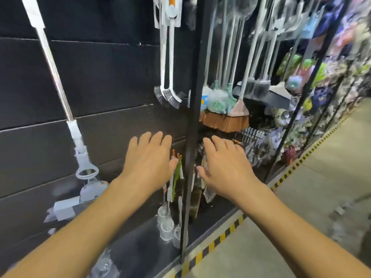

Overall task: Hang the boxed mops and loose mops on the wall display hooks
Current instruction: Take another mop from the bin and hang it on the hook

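A loose white mop (58, 81) with a metal handle hangs slanted against the black slat wall (104, 69) at the left, its squeeze head (66, 207) low near the base shelf. My left hand (149, 159) and my right hand (222, 167) are both stretched forward with straight fingers, palms down, holding nothing. They hover on either side of a black upright post (190, 137). No boxed mop can be made out in view.
White long-handled brushes (167, 57) hang on the wall above my hands. Brooms (226, 115) and dusters hang to the right of the post. Toilet brushes in clear holders (166, 223) stand on the base shelf. Yellow-black tape (222, 235) edges the aisle floor.
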